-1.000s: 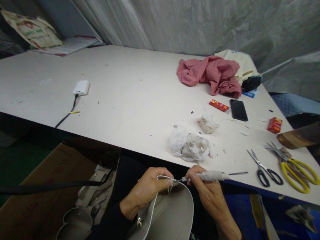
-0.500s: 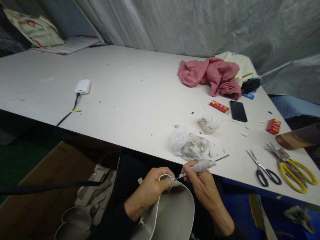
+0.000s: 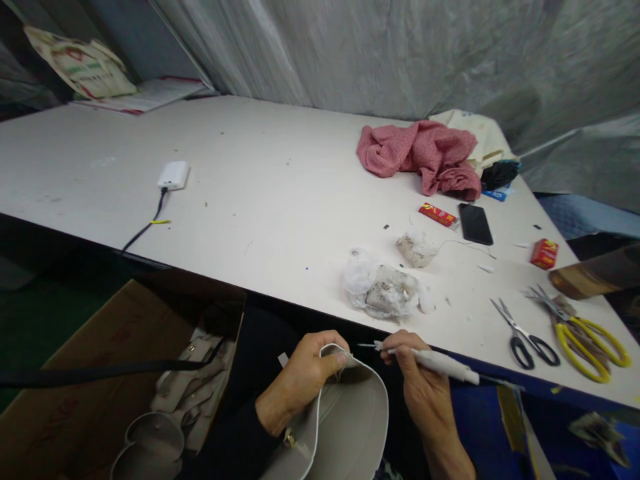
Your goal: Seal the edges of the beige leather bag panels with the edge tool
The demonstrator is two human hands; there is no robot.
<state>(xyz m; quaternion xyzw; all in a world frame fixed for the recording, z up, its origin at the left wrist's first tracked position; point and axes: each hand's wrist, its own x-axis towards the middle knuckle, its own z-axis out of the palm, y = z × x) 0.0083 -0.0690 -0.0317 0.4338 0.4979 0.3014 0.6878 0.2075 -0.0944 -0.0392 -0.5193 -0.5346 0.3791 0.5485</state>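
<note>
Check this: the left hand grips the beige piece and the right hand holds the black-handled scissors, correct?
Not quite: the head view shows the right hand holding a pale-handled tool; the black-handled scissors lie on the table. The left hand does grip the beige piece.

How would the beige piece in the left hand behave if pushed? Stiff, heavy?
Fairly springy, probably: the beige piece holds a rounded open mouth beyond the left hand. Likely light for its size, as its wall looks thin at the rim. A push may dent it inward, since nothing visible props the mouth.
</note>
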